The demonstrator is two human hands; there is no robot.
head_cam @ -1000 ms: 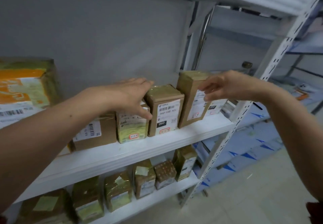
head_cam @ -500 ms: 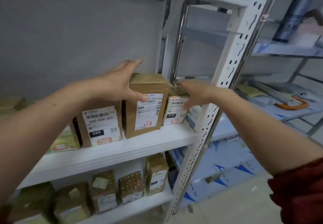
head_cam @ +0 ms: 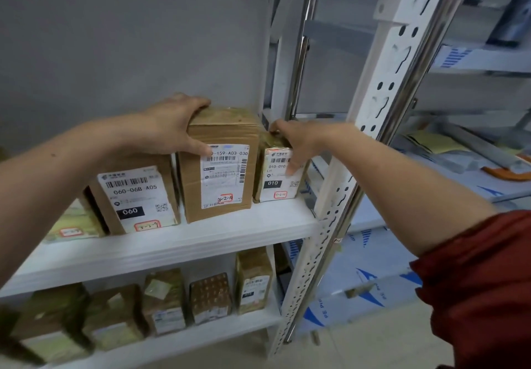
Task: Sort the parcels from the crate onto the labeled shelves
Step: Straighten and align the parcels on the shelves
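Standing upright at the right end of the middle shelf [head_cam: 201,239], near its front edge: tall cardboard parcel [head_cam: 221,178], just beside the 060 parcel [head_cam: 135,196] on one side and the small 010 parcel [head_cam: 274,184] on the other, the latter next to the perforated upright [head_cam: 373,138].

Left hand [head_cam: 172,127]: grips the tall parcel's top left corner, fingers over the top, thumb on the front.

Right hand [head_cam: 296,144]: clasps the small parcel likewise.

Purpose, as judged: squaring both into the row, labels outward so the codes read from the aisle.

Tall parcel: brown card, glossy tape across the top, white barcode label reading 159-A03-030, and a red-edged handwritten tag low on the front.
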